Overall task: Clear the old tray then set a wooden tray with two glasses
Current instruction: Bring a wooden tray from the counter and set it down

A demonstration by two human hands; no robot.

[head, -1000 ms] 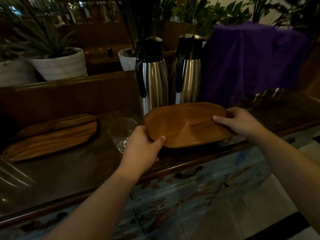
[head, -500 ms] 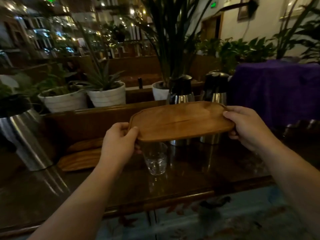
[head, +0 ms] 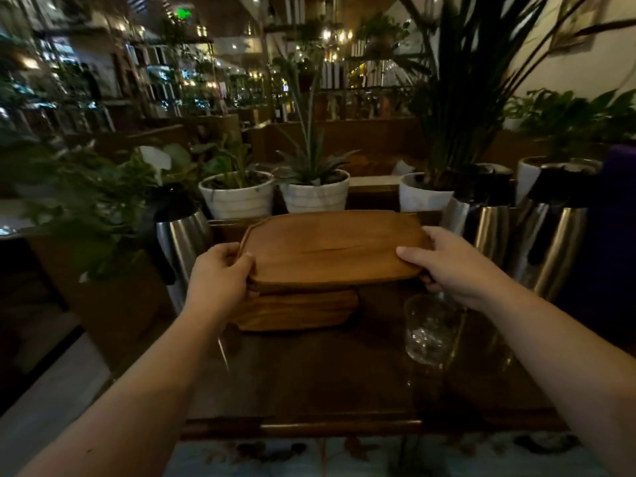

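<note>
I hold a brown wooden tray (head: 330,249) level in the air with both hands. My left hand (head: 220,277) grips its left end and my right hand (head: 451,263) grips its right end. The tray hovers just above a stack of other wooden trays (head: 296,309) lying on the dark counter (head: 337,380). An empty clear glass (head: 428,330) stands on the counter, below my right hand. I see only this one glass.
Steel thermos jugs stand at the left (head: 179,242) and at the right (head: 488,232) (head: 557,242) of the counter. White plant pots (head: 237,197) (head: 315,196) line the ledge behind. The counter's front edge (head: 340,426) is near me.
I have carried the tray leftward from above the glass to over the stack of trays and lowered it a little. The view has swung left, so the glass now lies to the right.
</note>
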